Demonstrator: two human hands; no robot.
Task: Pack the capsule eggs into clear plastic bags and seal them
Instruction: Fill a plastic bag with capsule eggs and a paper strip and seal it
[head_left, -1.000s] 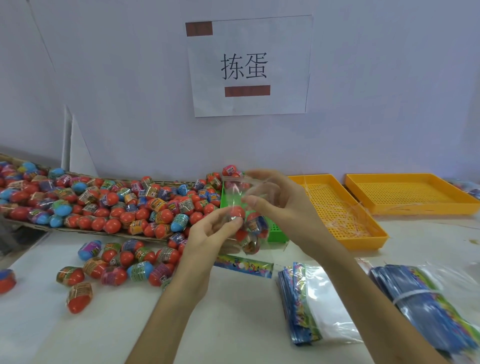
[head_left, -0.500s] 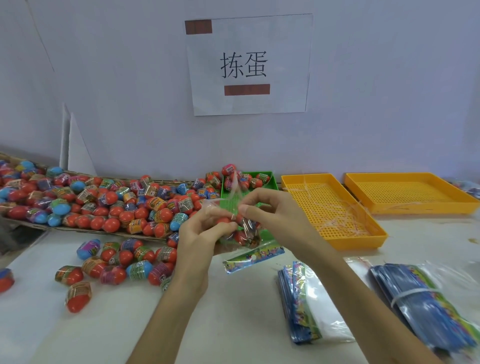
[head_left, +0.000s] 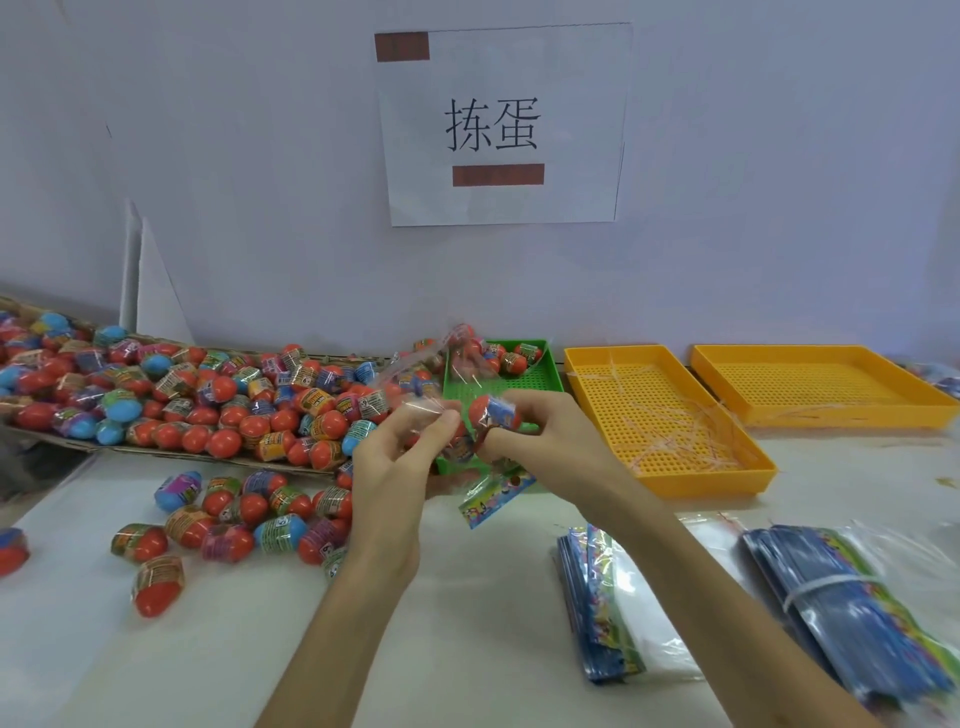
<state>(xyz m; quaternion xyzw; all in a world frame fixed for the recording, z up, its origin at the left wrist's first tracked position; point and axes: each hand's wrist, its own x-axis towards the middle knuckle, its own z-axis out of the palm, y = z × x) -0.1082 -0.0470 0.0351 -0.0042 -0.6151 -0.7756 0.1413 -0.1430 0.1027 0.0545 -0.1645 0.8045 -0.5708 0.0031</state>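
Your left hand (head_left: 400, 457) pinches the clear bag (head_left: 457, 441) mouth, right hand (head_left: 524, 436) fingers curl round a capsule egg (head_left: 493, 411) above the green tray (head_left: 540, 382); slack film could let eggs drop onto the tabletop (head_left: 467, 623), or the seal catches crooked

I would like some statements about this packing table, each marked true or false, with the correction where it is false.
1. Both hands hold the clear bag with eggs above the table. True: the left hand and the right hand pinch the clear bag.
2. The green tray is empty. False: the green tray holds packed eggs at its far end.
3. Two yellow trays stand to the right of the green one. True: the nearer yellow tray and the farther yellow tray.
4. All loose eggs are blue. False: most loose eggs are red.
5. The stacks of unused bags lie left of the arms. False: the bag stacks lie to the right.
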